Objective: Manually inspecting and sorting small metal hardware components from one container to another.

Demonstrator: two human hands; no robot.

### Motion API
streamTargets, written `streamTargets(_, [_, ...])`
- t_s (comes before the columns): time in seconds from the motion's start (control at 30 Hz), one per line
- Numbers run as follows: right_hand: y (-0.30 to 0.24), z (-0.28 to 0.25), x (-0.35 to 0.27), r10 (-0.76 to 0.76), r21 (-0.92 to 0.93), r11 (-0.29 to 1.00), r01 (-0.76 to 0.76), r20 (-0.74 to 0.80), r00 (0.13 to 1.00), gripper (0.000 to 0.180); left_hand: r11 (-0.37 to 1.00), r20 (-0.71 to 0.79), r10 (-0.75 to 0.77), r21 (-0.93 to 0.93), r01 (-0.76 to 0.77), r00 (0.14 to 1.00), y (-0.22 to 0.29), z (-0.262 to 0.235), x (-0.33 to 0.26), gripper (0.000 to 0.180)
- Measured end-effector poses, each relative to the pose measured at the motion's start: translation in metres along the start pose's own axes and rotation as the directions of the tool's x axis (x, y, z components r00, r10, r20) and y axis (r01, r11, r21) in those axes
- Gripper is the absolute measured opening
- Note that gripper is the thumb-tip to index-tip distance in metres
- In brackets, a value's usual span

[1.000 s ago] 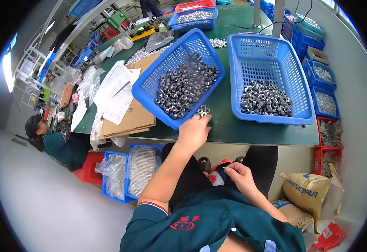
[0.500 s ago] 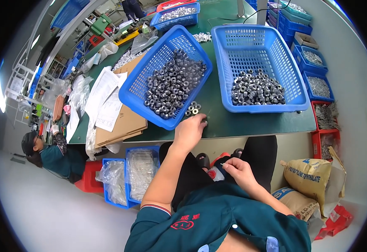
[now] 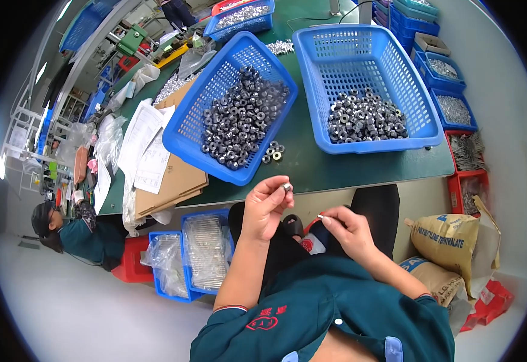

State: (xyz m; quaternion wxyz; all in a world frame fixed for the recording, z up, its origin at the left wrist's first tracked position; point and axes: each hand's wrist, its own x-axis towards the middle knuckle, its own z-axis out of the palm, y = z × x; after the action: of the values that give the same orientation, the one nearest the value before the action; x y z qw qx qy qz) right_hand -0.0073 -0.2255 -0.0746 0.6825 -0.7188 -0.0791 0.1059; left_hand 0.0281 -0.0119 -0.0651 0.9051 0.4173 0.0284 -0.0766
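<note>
My left hand (image 3: 266,208) is raised just off the table's front edge, its thumb and forefinger pinched on a small shiny metal nut (image 3: 287,187). To its right, my right hand (image 3: 349,229) pinches a thin, short metal pin (image 3: 321,216), mostly covered by the fingers. The two hands are apart, above my lap. On the table beyond them, a tilted blue perforated basket (image 3: 182,148) holds a heap of dark metal nuts (image 3: 239,120). Several loose nuts (image 3: 273,152) lie beside its near right corner. A second blue basket (image 3: 369,146) contains a similar pile of nuts (image 3: 367,117).
Cardboard sheets (image 3: 182,187) and papers (image 3: 153,166) lie left on the green table (image 3: 348,172). Blue bins of rods (image 3: 206,250) stand below at left, near a co-worker (image 3: 82,232). Stacked bins (image 3: 454,111) and yellowish sacks (image 3: 447,240) line the right side.
My left hand has come back from the loose nuts on the table toward me, now with one nut in its fingertips. My right hand has risen slightly, still pinching the pin.
</note>
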Motion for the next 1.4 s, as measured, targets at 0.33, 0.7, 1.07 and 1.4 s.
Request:
streamTargets(0.33, [-0.04, 0.016, 0.015, -0.518, -0.377, 0.774, 0.509, 0.085, 0.851, 0.012, 0.988, 0.057, -0.095, -0.12, 0.101, 0.994, -0.008, 0.004, -0.042, 0.023])
streamTargets(0.7, [-0.043, 0.021, 0.007, -0.591, -0.562, 0.585, 0.585, 0.198, 0.782, 0.012, 0.954, 0.055, 0.135, 0.262, -0.145, 0.989, -0.008, 0.012, -0.055, 0.017])
streamTargets(1.07, [-0.042, 0.018, 0.01, 0.297, 0.277, 0.886, -0.372, 0.276, 0.914, 0.016, 0.953, -0.039, 0.122, 0.283, -0.106, 0.992, -0.009, 0.011, -0.057, 0.016])
streamTargets(1.4, [-0.05, 0.018, -0.001, -0.019, -0.113, 0.993, 0.036, 0.15, 0.989, 0.012, 0.948, -0.037, -0.12, -0.302, 0.103, 0.992, -0.011, 0.009, -0.055, 0.013])
